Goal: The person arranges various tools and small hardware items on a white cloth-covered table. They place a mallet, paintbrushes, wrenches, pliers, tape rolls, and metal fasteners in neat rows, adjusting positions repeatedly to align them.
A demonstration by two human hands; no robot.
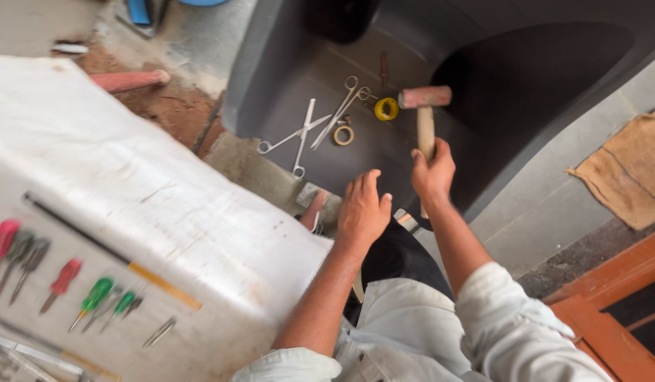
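Right hand [432,173] closed tight round the wooden handle of a hammer [425,106], reddish head uppermost, just right of centre frame; hammer held clear above the dark grey moulded plastic shell [271,85], not touching it

Left hand [363,209] open, fingers spread and slightly curled, palm down at the near edge of the shell, holding nothing; contact with the edge not clear from this view. Hands near each other but apart

Step in hand, by judgement: hammer gripped and raised, no workpiece visible under the head. Before any stroke: a clear landing spot, left-hand fingers kept away from the head, loose tools moved aside

Contents of the shell, serving as an open tray, upper centre of frame:
- long steel scissors [299,134], crossed over a second pair
- forceps-type scissors [341,106], tips pointing down-left
- yellow tape roll [386,108], just left of the hammer head
- smaller tape ring [343,134], below the yellow roll
- rusty slim tool [384,67], kind not discernible

On the white sheet [164,184], lower left of frame, laid out in a row:
- red-handled screwdriver [62,279]
- green-handled screwdrivers [94,297]
- tweezers [159,332]
- long black and yellow rod [108,255]

Burlap sack [624,177] on the floor at right edge
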